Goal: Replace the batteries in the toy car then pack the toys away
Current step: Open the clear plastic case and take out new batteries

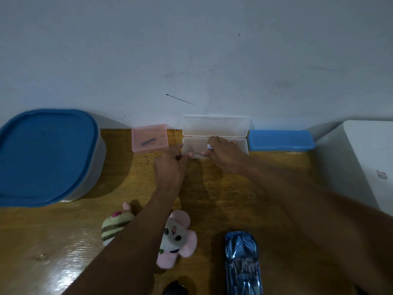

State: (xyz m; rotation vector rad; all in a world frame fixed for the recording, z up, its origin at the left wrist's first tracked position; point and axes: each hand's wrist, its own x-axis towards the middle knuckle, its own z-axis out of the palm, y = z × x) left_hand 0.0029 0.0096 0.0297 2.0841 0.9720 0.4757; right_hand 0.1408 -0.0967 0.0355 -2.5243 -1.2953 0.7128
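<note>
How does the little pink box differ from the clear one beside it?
The pink box is shut; the clear box lies open, lid back against the wall. The pink box is smaller, the clear box longer. The pink box is untouched; the left hand touches the clear box and the right hand holds a small whitish item over it. Both are see-through plastic.

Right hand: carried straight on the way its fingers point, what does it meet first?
Likely the clear box. The right hand, pinching a small white-tipped item, points up-left over its tray, so the tray floor or the open lid comes first. Depth is unclear.
</note>
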